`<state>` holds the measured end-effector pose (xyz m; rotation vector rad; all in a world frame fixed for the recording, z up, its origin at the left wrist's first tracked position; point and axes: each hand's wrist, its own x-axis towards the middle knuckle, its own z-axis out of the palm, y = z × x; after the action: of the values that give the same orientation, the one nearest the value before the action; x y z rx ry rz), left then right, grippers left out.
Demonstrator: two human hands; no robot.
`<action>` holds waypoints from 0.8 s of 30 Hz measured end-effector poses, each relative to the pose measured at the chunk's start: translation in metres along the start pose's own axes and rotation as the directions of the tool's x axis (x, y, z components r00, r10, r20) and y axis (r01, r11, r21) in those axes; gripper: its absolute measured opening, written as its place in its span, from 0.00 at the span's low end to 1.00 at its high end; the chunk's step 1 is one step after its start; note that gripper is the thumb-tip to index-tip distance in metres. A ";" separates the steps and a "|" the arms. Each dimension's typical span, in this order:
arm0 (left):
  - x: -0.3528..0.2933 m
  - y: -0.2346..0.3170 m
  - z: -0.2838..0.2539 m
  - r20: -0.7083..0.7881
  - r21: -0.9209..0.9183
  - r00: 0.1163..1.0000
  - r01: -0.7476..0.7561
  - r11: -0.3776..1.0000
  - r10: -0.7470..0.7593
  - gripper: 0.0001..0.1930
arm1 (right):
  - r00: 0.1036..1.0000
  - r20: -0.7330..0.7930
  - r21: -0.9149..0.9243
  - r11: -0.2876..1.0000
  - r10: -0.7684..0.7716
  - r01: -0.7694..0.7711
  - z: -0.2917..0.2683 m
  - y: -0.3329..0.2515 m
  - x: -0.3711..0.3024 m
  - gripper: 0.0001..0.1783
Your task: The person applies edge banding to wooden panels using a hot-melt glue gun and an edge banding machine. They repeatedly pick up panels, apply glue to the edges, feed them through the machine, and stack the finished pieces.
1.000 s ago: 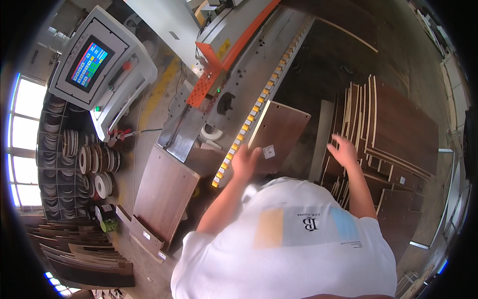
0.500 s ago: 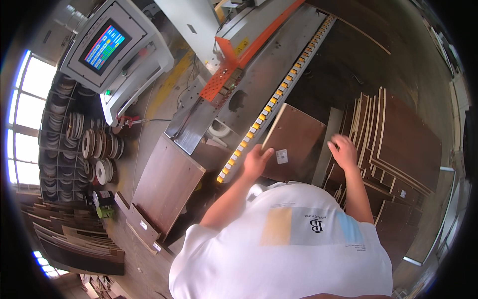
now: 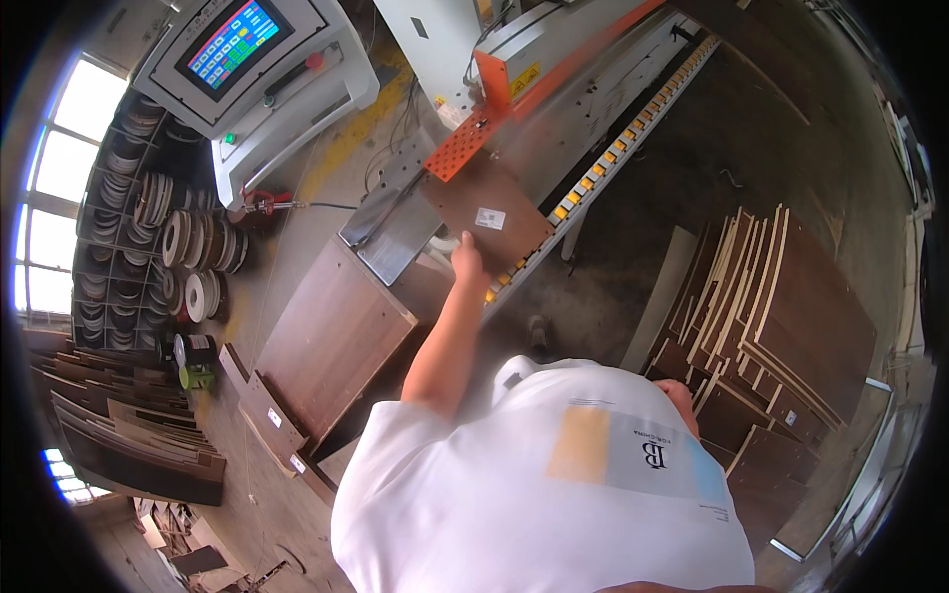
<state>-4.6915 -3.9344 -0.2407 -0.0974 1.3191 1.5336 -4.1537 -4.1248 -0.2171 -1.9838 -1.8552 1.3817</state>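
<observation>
A brown rectangular board with a white label lies flat on the machine bed, its far corner beneath the perforated orange guard. My left hand grips the board's near left edge with the arm stretched forward; the thumb shows, while the other fingers are mostly hidden. Yellow and white rollers run along the bed's right side, some of them under the board. Low by my right side, my right hand is partly covered by the white shirt, close to the stacked brown boards. Its fingers cannot be made out.
A control panel with a lit screen stands at the upper left. Left of my arm is a brown board-topped stand. Rolls of edging strip fill a rack further left, above more stacked boards. A pale panel leans against the right stack.
The labelled board has moved forward and left from in front of me onto the machine bed with my left hand. My right hand has dropped back beside my body. The view has shifted.
</observation>
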 end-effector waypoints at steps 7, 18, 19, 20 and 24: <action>-0.015 0.030 0.039 -0.131 -0.038 0.991 0.022 0.999 -0.027 0.25 | 0.974 -0.062 0.014 0.976 0.216 -0.216 0.007 -0.023 -0.021 0.18; 0.089 -0.027 0.077 -0.003 -0.139 1.000 -0.004 0.990 0.004 0.24 | 0.900 -0.058 0.242 0.881 0.432 -0.407 0.030 -0.027 -0.033 0.23; 0.090 -0.030 0.088 -0.008 -0.127 1.000 -0.008 0.992 0.007 0.24 | 0.887 -0.081 0.252 0.871 0.454 -0.422 0.035 -0.027 -0.036 0.23; 0.088 -0.031 0.104 0.017 -0.150 1.000 -0.007 0.989 0.010 0.24 | 0.887 -0.089 0.267 0.869 0.453 -0.417 0.040 -0.023 -0.040 0.22; 0.085 -0.032 0.164 -0.047 -0.187 0.997 0.054 0.981 -0.063 0.23 | 0.867 -0.118 0.383 0.828 0.484 -0.410 0.061 -0.007 -0.058 0.22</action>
<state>-4.6180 -3.7626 -0.2528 -0.2941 1.2013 1.6103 -4.1893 -4.2011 -0.2174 -2.3434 -0.9974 1.4036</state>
